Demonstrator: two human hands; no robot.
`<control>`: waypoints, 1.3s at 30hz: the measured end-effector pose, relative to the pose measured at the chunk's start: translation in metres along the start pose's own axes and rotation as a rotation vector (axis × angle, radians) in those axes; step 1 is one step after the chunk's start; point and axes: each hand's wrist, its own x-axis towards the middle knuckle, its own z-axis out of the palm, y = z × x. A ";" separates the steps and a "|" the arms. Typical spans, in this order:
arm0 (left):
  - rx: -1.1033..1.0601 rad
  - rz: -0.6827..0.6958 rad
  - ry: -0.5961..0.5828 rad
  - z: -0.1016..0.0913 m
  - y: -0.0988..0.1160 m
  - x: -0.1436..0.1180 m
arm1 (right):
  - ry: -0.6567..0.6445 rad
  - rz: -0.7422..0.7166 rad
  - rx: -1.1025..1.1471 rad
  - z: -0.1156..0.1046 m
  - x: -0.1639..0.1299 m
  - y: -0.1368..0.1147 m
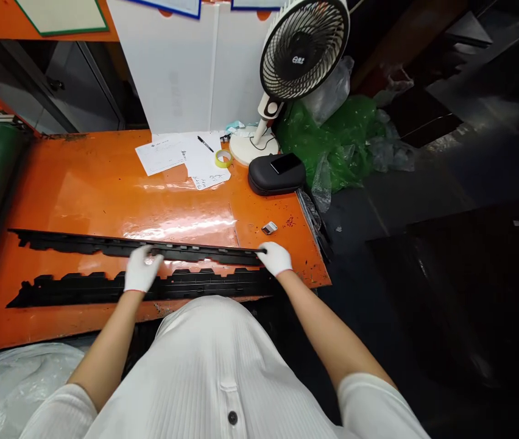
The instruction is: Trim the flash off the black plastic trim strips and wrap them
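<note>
**Long black strip (202,252) between two gloved hands**

In the head view, the strip is at the table (81,195), on the near side of the fan (305,52); a second strip (209,283) lies beside it, farther from the fan. The right hand (276,259) has its grip closed on the end nearest the fan. The left hand (142,269) curls at mid-length; whether that grip is closed cannot be told. So long a piece probably handles best with both hands moving evenly, neither bending it nor catching the second strip's notched edge.

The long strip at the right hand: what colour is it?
The strip is black, best seen in the head view.
</note>
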 end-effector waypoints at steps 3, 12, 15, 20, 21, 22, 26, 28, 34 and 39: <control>0.083 0.237 -0.291 0.029 0.028 -0.036 | -0.011 -0.039 -0.040 0.009 0.035 -0.029; 0.375 0.106 -0.278 0.072 0.012 -0.103 | 0.197 0.175 -0.074 -0.015 0.066 0.023; 0.335 0.096 -0.195 0.079 0.013 -0.100 | 0.064 0.194 -0.029 -0.016 0.069 0.033; 0.364 0.103 -0.313 0.065 0.023 -0.084 | 0.052 -0.006 -0.019 -0.008 0.052 0.002; 0.378 0.111 -0.350 0.061 0.025 -0.081 | 0.027 -0.077 -0.017 -0.004 0.048 -0.010; 0.394 0.117 -0.383 0.056 0.027 -0.078 | -0.013 -0.151 -0.016 0.000 0.045 -0.022; 0.439 0.118 -0.459 0.041 0.036 -0.063 | -0.222 -0.363 -0.049 0.016 0.045 -0.066; 0.452 0.117 -0.503 0.035 0.040 -0.052 | -0.294 -0.405 -0.082 0.021 0.048 -0.081; 0.450 0.126 -0.663 0.014 0.047 -0.015 | -0.371 -0.409 -0.200 0.028 0.047 -0.099; 0.439 0.119 -0.729 0.006 0.050 -0.002 | -0.348 -0.414 -0.232 0.020 0.040 -0.095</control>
